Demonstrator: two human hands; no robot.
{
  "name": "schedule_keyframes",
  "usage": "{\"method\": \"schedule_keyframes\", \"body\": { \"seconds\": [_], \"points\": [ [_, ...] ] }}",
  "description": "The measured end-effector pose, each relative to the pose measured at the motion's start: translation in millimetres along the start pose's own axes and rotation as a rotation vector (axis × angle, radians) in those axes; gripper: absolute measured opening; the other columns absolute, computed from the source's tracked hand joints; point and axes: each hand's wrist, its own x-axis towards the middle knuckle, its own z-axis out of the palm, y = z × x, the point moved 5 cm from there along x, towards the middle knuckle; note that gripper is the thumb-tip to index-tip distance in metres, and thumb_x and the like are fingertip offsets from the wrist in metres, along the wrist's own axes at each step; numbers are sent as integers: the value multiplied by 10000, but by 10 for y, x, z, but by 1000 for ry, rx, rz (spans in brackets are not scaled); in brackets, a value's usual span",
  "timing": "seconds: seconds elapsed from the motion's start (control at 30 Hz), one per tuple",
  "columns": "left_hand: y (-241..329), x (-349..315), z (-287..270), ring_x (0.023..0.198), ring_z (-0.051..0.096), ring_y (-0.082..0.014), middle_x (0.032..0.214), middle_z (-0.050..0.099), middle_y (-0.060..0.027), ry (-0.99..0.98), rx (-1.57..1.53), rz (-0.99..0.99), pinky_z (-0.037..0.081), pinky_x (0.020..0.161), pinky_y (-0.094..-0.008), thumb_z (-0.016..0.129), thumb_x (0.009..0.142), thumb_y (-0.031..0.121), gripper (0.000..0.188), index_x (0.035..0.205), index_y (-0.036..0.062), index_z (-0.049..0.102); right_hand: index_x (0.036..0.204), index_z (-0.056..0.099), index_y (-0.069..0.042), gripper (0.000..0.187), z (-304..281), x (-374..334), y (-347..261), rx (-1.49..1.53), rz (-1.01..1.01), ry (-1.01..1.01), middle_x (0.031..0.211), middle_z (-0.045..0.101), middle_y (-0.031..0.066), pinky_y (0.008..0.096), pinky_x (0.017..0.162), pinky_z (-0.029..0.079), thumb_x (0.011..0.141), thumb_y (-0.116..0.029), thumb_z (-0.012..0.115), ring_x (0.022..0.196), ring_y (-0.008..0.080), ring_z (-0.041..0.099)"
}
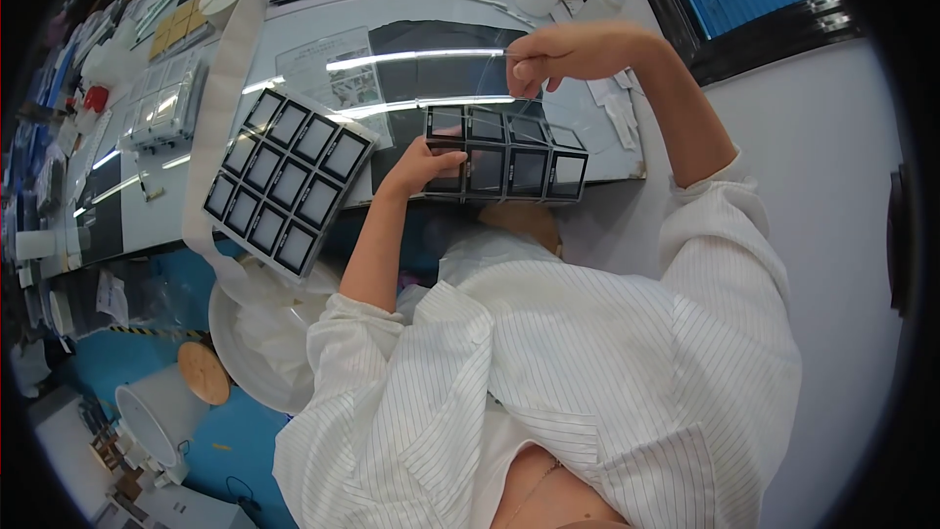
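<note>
left hand (427,170) clutched a black-framed tray (508,172) — right hand (550,56) hung curled, apart, beyond it; could not tell if it held anything.

Glossy plastic-looking grid tray (529,170), smooth reflective dark sheet (431,80), matt cloth shirt (587,353), wood-look disc (204,373)

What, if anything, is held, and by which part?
The left hand grips the black tray by its left end; whether the right hand holds anything is unclear.

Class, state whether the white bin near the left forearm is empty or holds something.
The bin holds something: crumpled white material shows inside its rim. How deep it goes, I cannot tell.
</note>
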Motion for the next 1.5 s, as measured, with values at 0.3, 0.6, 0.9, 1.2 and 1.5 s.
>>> {"method": "schedule_keyframes", "body": {
  "seconds": [0.3,0.6,0.9,1.2,1.5],
  "points": [
    [-89,-92,-69,927,656,-163,1088,669,-88,-7,16,-61,538,829,-299,682,828,101,496,1290,38,514,1036,613,-49,413,-385,-47,380,73,53,40,1078,664,102,312,858,524,1009,-390,382,1035,213,642],
    [23,124,-342,926,644,-149,1070,676,-71,66,-46,-14,530,805,-273,688,846,144,385,1204,62,573,1041,607,-49,414,-310,229,399,29,-62,112,1017,663,93,322,830,528,1007,-399,389,997,202,651],
    [81,53,-150,983,632,-138,1096,671,-65,77,-190,-44,518,861,-270,682,865,263,367,1169,69,613,938,633,-55,461,-138,59,448,-94,518,246,668,601,46,320,626,489,960,-484,467,653,145,587],
    [-28,60,-148,963,636,-138,1124,660,-99,84,-145,-60,533,793,-256,628,899,163,341,1220,63,570,907,645,-43,292,-312,131,410,-258,74,413,651,540,31,281,533,398,887,-334,654,578,117,473],
    [39,-6,-278,912,670,-172,1122,657,-150,105,-414,-54,559,712,-242,623,894,122,304,1180,40,562,1014,629,-34,276,-19,-604,835,-322,-151,648,951,631,55,274,772,471,778,-124,739,876,147,580]
  ]
}}
